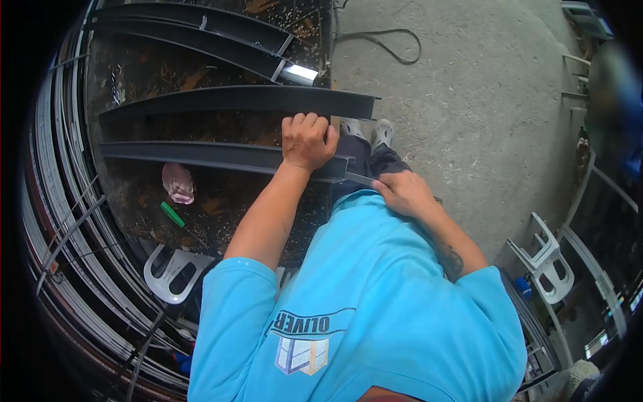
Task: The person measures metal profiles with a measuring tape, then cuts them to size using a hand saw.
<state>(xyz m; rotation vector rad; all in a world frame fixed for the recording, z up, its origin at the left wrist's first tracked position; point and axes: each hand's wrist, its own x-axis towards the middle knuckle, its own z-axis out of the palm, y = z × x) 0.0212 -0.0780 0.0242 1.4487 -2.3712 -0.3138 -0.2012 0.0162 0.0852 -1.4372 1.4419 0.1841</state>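
Two long dark profiles lie across the work table point(144, 197). My left hand point(308, 141) is closed over the nearer dark profile point(234, 153) close to its right end, knuckles up. My right hand point(405, 193), beside my waist, pinches a thin flat metal strip point(360, 178) that meets the end of this profile. Whether the strip enters the profile is unclear. The farther profile point(241, 99) lies just beyond my left fist, its end past the table edge.
More dark profiles point(201, 43) and a short silver piece point(298, 74) lie at the table's far side. A pink cloth point(177, 183) and green object point(172, 214) are at left. White chairs point(175, 273) point(549, 264) stand either side. A cable point(395, 33) crosses the floor.
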